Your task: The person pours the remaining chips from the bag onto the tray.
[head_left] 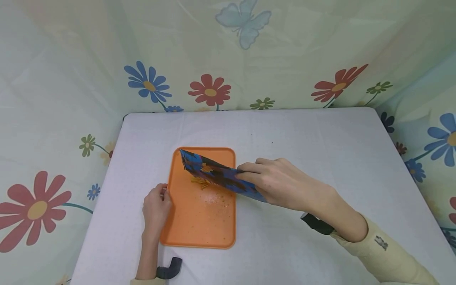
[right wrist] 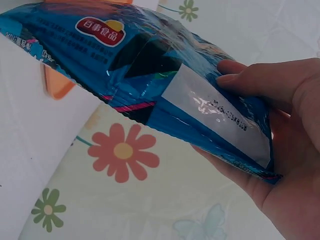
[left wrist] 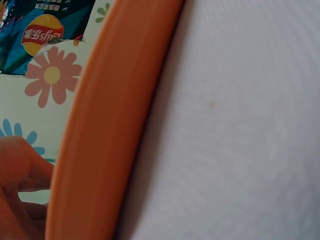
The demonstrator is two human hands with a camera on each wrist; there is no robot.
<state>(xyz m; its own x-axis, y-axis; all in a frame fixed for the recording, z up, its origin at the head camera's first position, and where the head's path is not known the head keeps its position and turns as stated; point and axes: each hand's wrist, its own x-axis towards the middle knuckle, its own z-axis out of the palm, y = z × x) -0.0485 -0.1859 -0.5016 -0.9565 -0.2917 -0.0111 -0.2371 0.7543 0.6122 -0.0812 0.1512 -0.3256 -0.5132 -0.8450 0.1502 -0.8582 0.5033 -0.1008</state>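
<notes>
Right hand outstretched, clamping tilted chip bag (mouth down), left hand pinching orange tray edge

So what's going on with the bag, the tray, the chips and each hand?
chip bag: open, tipped mouth-down over the tray, held at its bottom end.
orange tray: flat on the table.
chips: small pile and crumbs on the tray.
left hand: holds the tray's edge.
right hand: grips the bag.
</notes>
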